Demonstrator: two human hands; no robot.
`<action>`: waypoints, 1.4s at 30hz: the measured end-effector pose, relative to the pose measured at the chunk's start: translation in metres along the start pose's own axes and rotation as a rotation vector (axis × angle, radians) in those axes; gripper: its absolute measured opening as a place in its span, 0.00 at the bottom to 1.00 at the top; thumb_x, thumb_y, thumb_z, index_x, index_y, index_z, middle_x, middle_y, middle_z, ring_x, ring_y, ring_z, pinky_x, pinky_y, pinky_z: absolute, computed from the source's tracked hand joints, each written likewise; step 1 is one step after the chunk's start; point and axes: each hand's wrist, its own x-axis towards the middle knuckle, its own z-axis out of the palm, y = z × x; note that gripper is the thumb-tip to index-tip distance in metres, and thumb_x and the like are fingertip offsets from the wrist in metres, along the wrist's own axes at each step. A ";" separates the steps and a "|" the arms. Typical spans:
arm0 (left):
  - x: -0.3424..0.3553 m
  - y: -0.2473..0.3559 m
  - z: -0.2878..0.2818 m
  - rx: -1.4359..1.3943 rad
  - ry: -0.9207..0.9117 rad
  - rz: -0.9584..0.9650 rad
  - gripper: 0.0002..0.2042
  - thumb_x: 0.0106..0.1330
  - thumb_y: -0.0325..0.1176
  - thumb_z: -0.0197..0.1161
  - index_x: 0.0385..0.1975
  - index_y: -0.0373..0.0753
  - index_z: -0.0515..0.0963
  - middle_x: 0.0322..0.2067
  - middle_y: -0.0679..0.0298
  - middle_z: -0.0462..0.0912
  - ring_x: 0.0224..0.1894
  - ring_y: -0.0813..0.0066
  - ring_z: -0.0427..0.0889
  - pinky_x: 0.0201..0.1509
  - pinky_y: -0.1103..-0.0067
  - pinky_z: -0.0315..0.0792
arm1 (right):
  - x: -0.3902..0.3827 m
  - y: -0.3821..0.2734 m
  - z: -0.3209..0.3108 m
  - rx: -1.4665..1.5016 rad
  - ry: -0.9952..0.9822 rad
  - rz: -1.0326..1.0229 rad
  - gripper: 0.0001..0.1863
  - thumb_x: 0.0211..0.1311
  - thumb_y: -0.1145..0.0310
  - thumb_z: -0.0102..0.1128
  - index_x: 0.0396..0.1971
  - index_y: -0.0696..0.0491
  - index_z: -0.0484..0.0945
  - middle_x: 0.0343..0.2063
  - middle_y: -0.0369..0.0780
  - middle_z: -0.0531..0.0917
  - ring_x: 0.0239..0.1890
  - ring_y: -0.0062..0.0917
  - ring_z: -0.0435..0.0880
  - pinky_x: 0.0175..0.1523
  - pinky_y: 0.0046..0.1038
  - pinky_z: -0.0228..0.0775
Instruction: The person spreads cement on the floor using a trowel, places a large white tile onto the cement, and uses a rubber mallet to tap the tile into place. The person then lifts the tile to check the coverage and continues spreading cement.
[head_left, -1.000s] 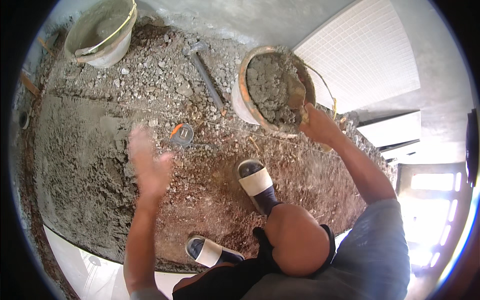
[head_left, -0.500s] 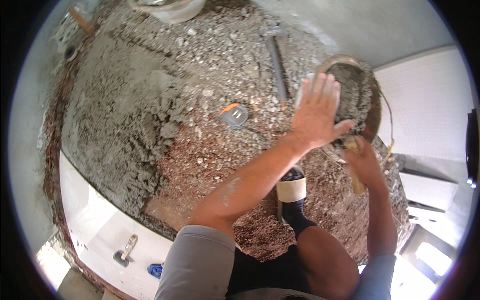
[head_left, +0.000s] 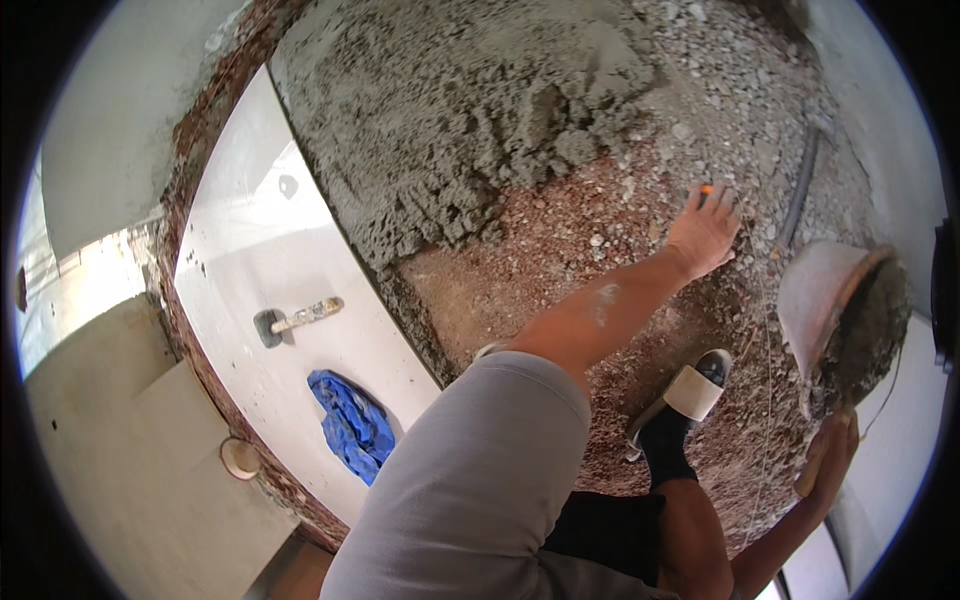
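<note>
My left hand (head_left: 703, 232) is down on the gravel, fingers curled over a tape measure. Only the orange part of the tape measure (head_left: 707, 190) shows between the fingers. At the lower right, my right hand (head_left: 838, 462) is closed around a pale wooden handle (head_left: 813, 466), whose far end is hidden at the bucket. Just beyond that hand a bucket (head_left: 812, 292) leans to the right, with wet grey mortar (head_left: 868, 325) inside. A hammer (head_left: 800, 190) lies on the gravel between my left hand and the right wall.
Wet mortar (head_left: 440, 120) covers the ground at the upper left, bordered by a white panel (head_left: 225, 240). A trowel-like tool with a worn handle (head_left: 305, 317) and a blue cloth (head_left: 350, 425) lie on the panel. My sandalled foot (head_left: 695, 390) stands on reddish soil.
The view has swung left. My left hand has gone from the bucket's rim to the tape measure and curled over it. My right hand keeps the wooden handle at the bucket.
</note>
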 end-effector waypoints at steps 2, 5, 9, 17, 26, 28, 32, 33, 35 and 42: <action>-0.003 -0.010 0.001 0.161 0.045 -0.066 0.28 0.68 0.41 0.54 0.65 0.38 0.57 0.67 0.48 0.51 0.70 0.46 0.46 0.70 0.52 0.47 | -0.004 -0.001 -0.004 0.092 -0.078 -0.088 0.17 0.62 0.66 0.49 0.48 0.57 0.71 0.22 0.32 0.72 0.15 0.13 0.68 0.17 0.14 0.60; -0.005 -0.017 -0.002 0.010 0.052 -0.068 0.25 0.66 0.29 0.55 0.63 0.38 0.59 0.65 0.48 0.54 0.67 0.47 0.54 0.66 0.55 0.59 | -0.015 -0.005 -0.005 0.084 -0.073 -0.129 0.16 0.62 0.67 0.49 0.48 0.57 0.71 0.20 0.31 0.71 0.14 0.13 0.68 0.15 0.15 0.59; -0.024 -0.015 -0.001 -0.025 0.004 0.107 0.27 0.61 0.39 0.62 0.59 0.38 0.63 0.59 0.50 0.62 0.57 0.52 0.67 0.60 0.58 0.66 | -0.037 -0.027 -0.002 -0.035 0.006 -0.104 0.13 0.59 0.72 0.52 0.44 0.56 0.72 0.21 0.32 0.71 0.15 0.13 0.69 0.17 0.16 0.60; -0.200 -0.015 0.010 -0.383 -0.298 0.369 0.31 0.54 0.46 0.64 0.56 0.41 0.65 0.55 0.54 0.67 0.55 0.57 0.70 0.54 0.62 0.70 | -0.056 -0.108 0.049 -0.357 -0.056 -0.421 0.23 0.52 0.74 0.55 0.52 0.58 0.70 0.33 0.40 0.77 0.34 0.23 0.77 0.38 0.24 0.69; -0.285 0.011 0.064 -0.442 -0.272 0.314 0.32 0.57 0.46 0.63 0.60 0.41 0.63 0.61 0.54 0.63 0.60 0.56 0.66 0.60 0.63 0.64 | 0.013 -0.155 0.245 -0.632 -0.094 -0.744 0.21 0.59 0.61 0.55 0.49 0.57 0.67 0.40 0.54 0.79 0.41 0.47 0.81 0.47 0.44 0.70; -0.288 0.013 0.071 -0.400 -0.226 0.382 0.30 0.58 0.44 0.63 0.60 0.42 0.64 0.62 0.56 0.62 0.59 0.58 0.67 0.59 0.64 0.65 | 0.015 -0.169 0.235 -0.585 -0.167 -0.719 0.22 0.62 0.57 0.49 0.47 0.59 0.68 0.37 0.54 0.80 0.39 0.47 0.81 0.45 0.44 0.70; -0.292 0.007 0.078 -0.271 -0.187 0.476 0.29 0.58 0.44 0.62 0.59 0.43 0.65 0.61 0.56 0.63 0.59 0.60 0.67 0.57 0.65 0.64 | 0.020 -0.195 0.243 -0.953 -0.360 -0.577 0.23 0.67 0.53 0.43 0.47 0.59 0.69 0.37 0.52 0.81 0.38 0.45 0.82 0.46 0.44 0.72; -0.293 0.007 0.080 -0.273 -0.139 0.468 0.29 0.58 0.44 0.62 0.59 0.43 0.65 0.61 0.56 0.63 0.59 0.60 0.67 0.58 0.65 0.64 | 0.022 -0.197 0.256 -1.061 -0.379 -0.586 0.24 0.68 0.53 0.42 0.48 0.59 0.69 0.37 0.51 0.81 0.38 0.44 0.82 0.46 0.43 0.72; -0.295 0.005 0.081 -0.246 -0.095 0.455 0.29 0.59 0.44 0.61 0.59 0.43 0.65 0.61 0.56 0.63 0.59 0.60 0.67 0.59 0.64 0.62 | 0.027 -0.197 0.290 -1.166 -0.365 -0.586 0.25 0.70 0.52 0.39 0.48 0.60 0.69 0.37 0.50 0.82 0.38 0.42 0.82 0.46 0.43 0.73; -0.296 0.005 0.083 -0.221 -0.122 0.419 0.28 0.60 0.45 0.60 0.59 0.42 0.64 0.61 0.57 0.63 0.59 0.62 0.66 0.64 0.60 0.57 | 0.047 -0.223 0.311 -1.198 -0.373 -0.544 0.28 0.70 0.51 0.36 0.44 0.62 0.74 0.35 0.51 0.82 0.39 0.38 0.83 0.46 0.41 0.74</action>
